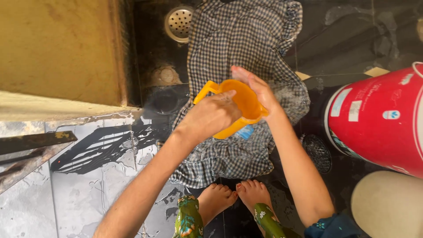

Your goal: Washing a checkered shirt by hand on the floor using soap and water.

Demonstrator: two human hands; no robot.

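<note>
Stood at three o'clock: a red bucket [383, 121], tilted toward the frame, with several pale rectangular labels on its side, one blue-and-white, one white, one small with a blue mark, print too small to read. Lay just under the cup, at about five o'clock from it: a small blue packet [246, 132] on the checked cloth [240, 39]. Held at the centre of the view: an orange plastic cup [243, 105], smooth and glossy, mouth tipped toward the right, its looped handle jutting out at ten o'clock. Closed over the cup's near side from eight o'clock: the left hand [211, 115], fingers curled tight around the body. Pressed against the cup's far rim from two o'clock: the right hand [259, 90], fingers partly bent and hooked over the edge. Spread beneath, wet and rumpled on the dark floor [352, 39]: the black-and-white checked cloth, reaching from twelve o'clock down to bare feet [233, 196] at six. Sat at eleven o'clock beside the cloth: a round metal drain [178, 23].
</note>
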